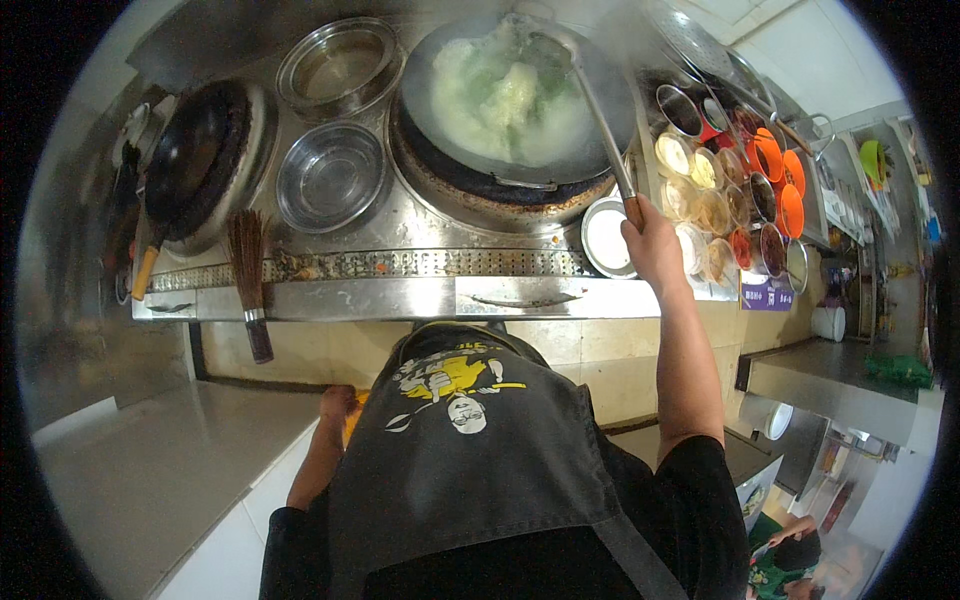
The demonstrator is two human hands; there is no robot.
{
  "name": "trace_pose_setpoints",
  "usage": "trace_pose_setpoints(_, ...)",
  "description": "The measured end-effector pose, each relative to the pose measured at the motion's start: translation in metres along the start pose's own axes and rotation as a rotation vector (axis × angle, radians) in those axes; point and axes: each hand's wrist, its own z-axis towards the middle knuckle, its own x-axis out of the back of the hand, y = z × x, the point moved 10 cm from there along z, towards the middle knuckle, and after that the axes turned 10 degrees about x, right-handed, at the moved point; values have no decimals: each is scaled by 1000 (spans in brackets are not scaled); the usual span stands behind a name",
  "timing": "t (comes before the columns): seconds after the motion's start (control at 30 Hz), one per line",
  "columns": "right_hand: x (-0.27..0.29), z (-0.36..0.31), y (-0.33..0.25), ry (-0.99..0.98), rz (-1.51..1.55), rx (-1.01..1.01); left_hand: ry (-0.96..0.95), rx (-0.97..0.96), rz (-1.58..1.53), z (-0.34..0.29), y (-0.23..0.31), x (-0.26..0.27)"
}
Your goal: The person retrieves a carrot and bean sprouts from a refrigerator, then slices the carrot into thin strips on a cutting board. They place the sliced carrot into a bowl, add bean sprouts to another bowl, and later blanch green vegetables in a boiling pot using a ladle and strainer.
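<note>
My right hand is closed round the wooden grip of a long-handled ladle. The ladle slants into a big wok, where its head is blurred by steam. Pale greenish food sits in cloudy liquid in the wok. Just left of my right hand stands a metal bowl of white contents. Low beside my apron, my left hand has its fingers curled at an orange-yellow thing, mostly hidden, whose kind I cannot make out.
A second wok and a bristle brush lie on the left of the steel stove. Two metal basins stand between the woks. Several seasoning tubs and orange containers crowd the right. Another person is at lower right.
</note>
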Motion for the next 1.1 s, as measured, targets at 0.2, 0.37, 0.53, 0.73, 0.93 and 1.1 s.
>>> trace_pose_setpoints(0.2,-80,-26,-28,-343,837,-313,174,378,-328,-18,-14,-1)
trace_pose_setpoints(0.37,-77,-51,-83,-482,2337,-705,220,455,-407,-31,-3,1)
trace_pose_setpoints(0.53,-44,-77,-90,-481,2062,-437,13,-15,114,-11,18,1)
trace_pose_setpoints(0.73,18,-101,-17,-230,740,-153,54,374,-379,27,-61,13)
trace_pose_setpoints(0.93,95,-110,12,-191,139,28,137,401,-3,28,-41,12)
trace_pose_setpoints(1.1,75,-70,-5,-321,-318,55,7,1,1193,11,12,-14)
